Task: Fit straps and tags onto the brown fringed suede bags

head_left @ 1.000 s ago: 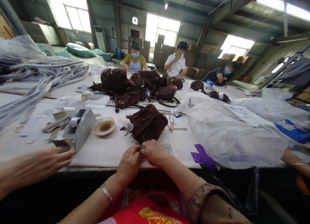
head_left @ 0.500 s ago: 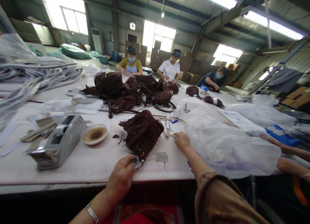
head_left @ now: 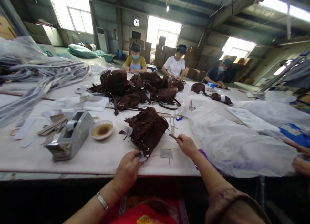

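Observation:
A dark brown fringed bag [head_left: 152,128] lies on the white-covered table before me. My left hand [head_left: 127,169], with a silver bracelet at the wrist, is closed on a piece of greyish plastic wrapping [head_left: 142,157] at the bag's near end. To the right of the bag, my right hand [head_left: 187,146] pinches one end of a narrow brown strip [head_left: 173,137], its free end pointing left. Between the hands rests a small flat grey packet [head_left: 166,153] with a thin dark cord. What the left fingers cover is hidden.
A tape dispenser [head_left: 72,137] and a shallow dish [head_left: 101,129] with brown residue stand left. Behind lies a pile of brown bags [head_left: 135,88]. Clear plastic sheeting [head_left: 242,146] covers the right side, near another person's hands [head_left: 301,166]. Several people work across the table.
My right hand has turned and drawn the brown strip slightly away from the pale strips on the table. The left hand keeps its hold by the bag. The whole view has shifted a little.

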The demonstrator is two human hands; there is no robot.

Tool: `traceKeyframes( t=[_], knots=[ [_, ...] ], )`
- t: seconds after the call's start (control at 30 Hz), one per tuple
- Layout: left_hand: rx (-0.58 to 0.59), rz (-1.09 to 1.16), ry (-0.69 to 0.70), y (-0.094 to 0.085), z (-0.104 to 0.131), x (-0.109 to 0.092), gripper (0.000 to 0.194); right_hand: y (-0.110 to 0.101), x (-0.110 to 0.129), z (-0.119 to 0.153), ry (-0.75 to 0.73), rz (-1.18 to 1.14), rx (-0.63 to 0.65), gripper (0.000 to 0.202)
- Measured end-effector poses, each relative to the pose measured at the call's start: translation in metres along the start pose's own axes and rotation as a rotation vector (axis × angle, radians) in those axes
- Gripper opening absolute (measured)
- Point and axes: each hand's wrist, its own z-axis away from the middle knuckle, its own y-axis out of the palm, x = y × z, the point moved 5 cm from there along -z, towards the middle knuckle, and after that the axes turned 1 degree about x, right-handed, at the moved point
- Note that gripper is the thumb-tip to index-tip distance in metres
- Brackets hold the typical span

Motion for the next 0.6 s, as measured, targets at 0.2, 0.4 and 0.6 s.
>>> traceKeyframes(
  t=[0.2, 0.4, 0.6],
  knots=[
    [0.169, 0.268, -0.240, -0.018, -0.024, -0.007, 0.014, 0.027, 0.059, 0.092, 0.058, -0.875, 0.164, 0.026],
    [0.493, 1.039, -1.002, -0.016, -0.034, -0.011, 0.025, 0.064, 0.103, 0.151, 0.322, -1.193, 0.342, 0.038],
    [0.445, 1.284, -1.190, -0.010, -0.030, -0.018, 0.016, 0.076, 0.116, 0.150, 0.380, -1.271, 0.348, 0.031]
  ],
)
